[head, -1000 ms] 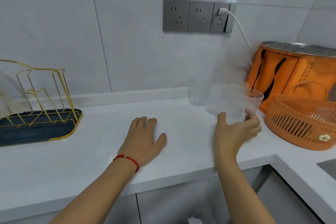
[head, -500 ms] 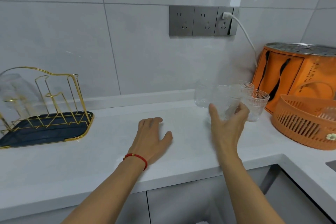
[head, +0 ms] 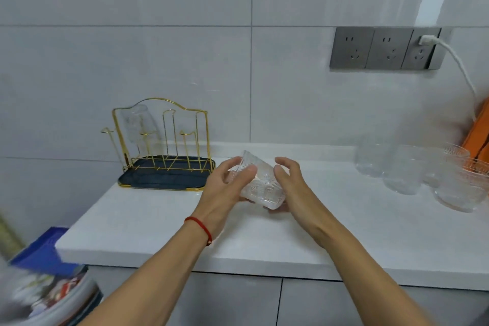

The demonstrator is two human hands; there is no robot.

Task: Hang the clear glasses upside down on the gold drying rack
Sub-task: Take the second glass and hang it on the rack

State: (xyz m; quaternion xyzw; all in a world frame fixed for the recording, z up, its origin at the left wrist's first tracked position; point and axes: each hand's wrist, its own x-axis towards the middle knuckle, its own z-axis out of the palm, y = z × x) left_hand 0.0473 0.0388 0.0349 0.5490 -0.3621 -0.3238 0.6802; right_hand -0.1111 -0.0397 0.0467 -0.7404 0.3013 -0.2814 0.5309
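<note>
A patterned clear glass [head: 262, 185] lies tilted on its side between my hands above the white counter [head: 344, 233]. My left hand [head: 225, 188] grips its rim end and my right hand [head: 291, 182] cups its base end. The gold drying rack [head: 161, 140] stands on a dark tray [head: 164, 180] at the counter's back left, just left of my hands. One clear glass [head: 137, 122] hangs upside down on its rear left peg. Several more clear glasses [head: 404, 172] stand grouped at the right of the counter.
A grey outlet strip [head: 383, 47] with a white cord [head: 460, 69] is on the tiled wall. An orange bag [head: 479, 135] shows at the right edge. The counter ends at the left, where a blue item and papers [head: 45, 267] lie lower down.
My right hand picked a glass from the group on the right and carried it left. My left hand left the counter and took hold of it. The view swung left toward the rack.
</note>
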